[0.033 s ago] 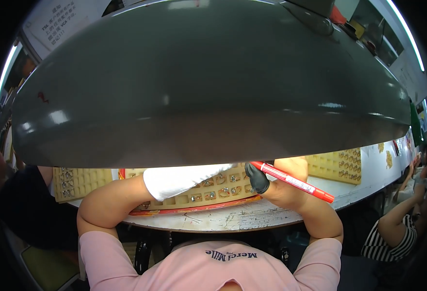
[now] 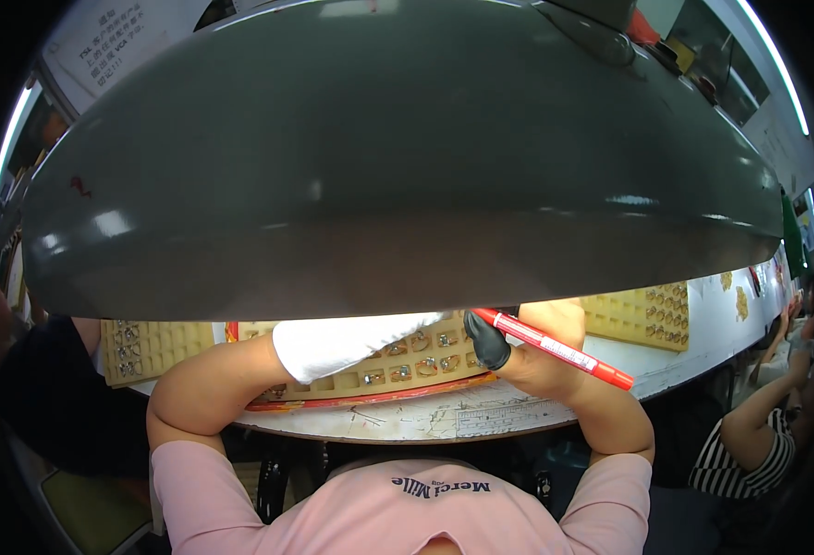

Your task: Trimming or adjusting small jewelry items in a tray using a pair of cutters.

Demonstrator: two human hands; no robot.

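My left hand (image 2: 347, 347) wears a white glove and reaches over a pale tray (image 2: 351, 381) of rings. Its fingers are hidden beneath a large dark grey lamp hood, so their pose does not show. A red marker pen (image 2: 555, 348) lies across my right hand (image 2: 529, 365), gripped near the thumb, its rear end slanting down to the right. Black covering wraps the thumb; the fingertips and the pen's front end are out of sight under the hood. Several rings (image 2: 427, 367) with clear stones stand in the tray's slots between my hands.
The grey lamp hood (image 2: 407, 185) fills the upper view. More ring trays lie at the left (image 2: 171, 356) and right (image 2: 619, 319) on the white table (image 2: 407, 421). A person in a striped sleeve (image 2: 749, 453) sits at the right; another in dark clothing (image 2: 65, 398) is at the left.
The pen's rear end has dipped slightly down and left, and my right thumb has shifted a little left. My left hand looks the same.
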